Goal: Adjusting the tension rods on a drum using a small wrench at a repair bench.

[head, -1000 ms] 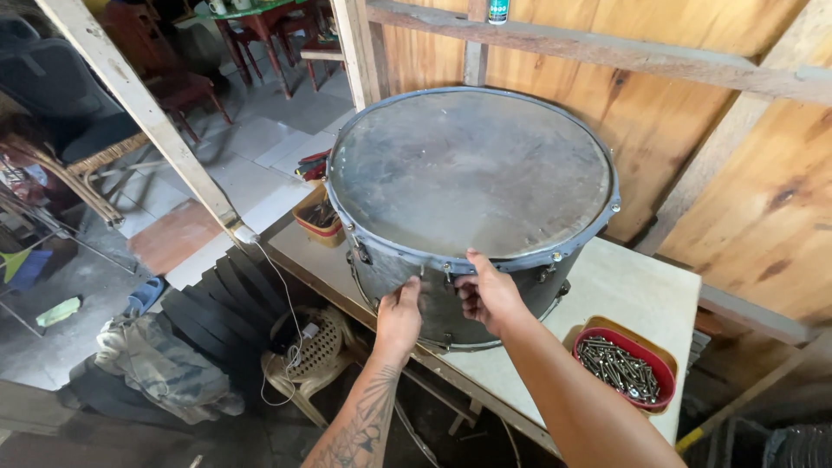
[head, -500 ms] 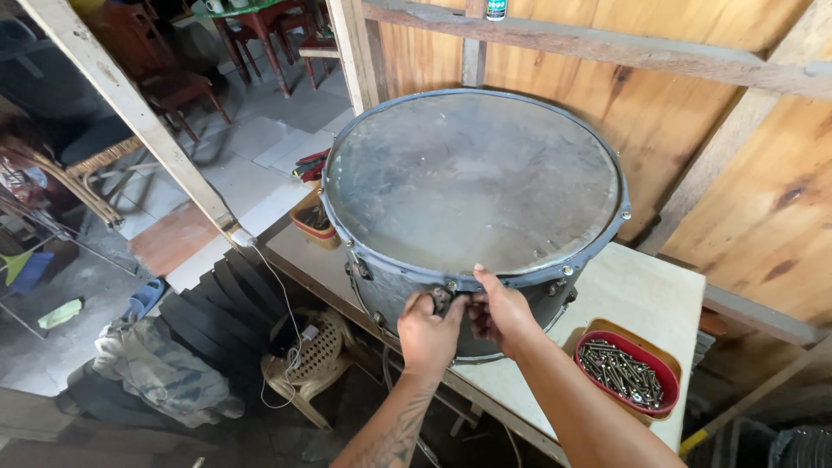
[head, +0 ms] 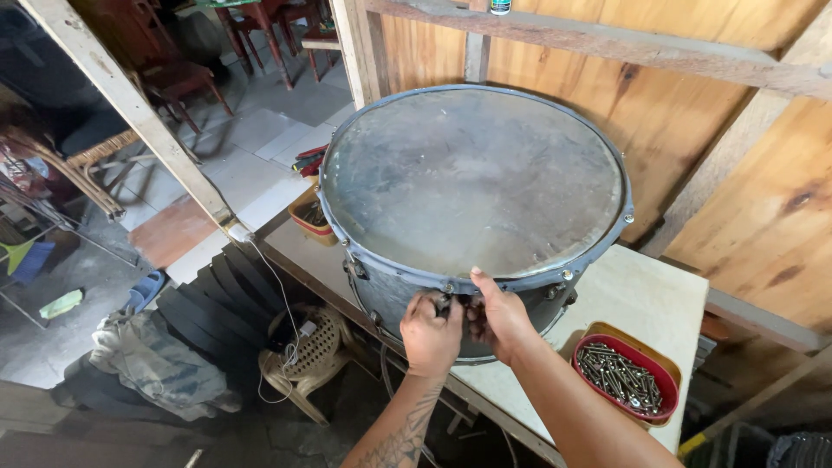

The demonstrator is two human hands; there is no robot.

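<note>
Left of the fingers: a pale plastic basket (head: 303, 355) on the floor, dark slats beside it, crumpled cloth (head: 152, 364) further out.
Left hand (head: 431, 334): fingers curled tight, pinching a small metal fitting (head: 444, 303) at the drum's near rim.
Drum (head: 472, 186): large, grey, scuffed skin up, standing on the pale desk (head: 641, 295), its near wall touching both hands.
Right hand (head: 496, 316): fingers bent narrow on the same fitting, thumb up on the metal hoop (head: 520, 283).
Handling: probably bulky and stiff-shelled but hollow; the skin looks the fragile part, so hoop and shell are the places to grip.
Right of the fingers: a red tray (head: 626, 379) of screws, just beside the drum.
Beyond the fingers: wooden plank wall (head: 693, 113).
</note>
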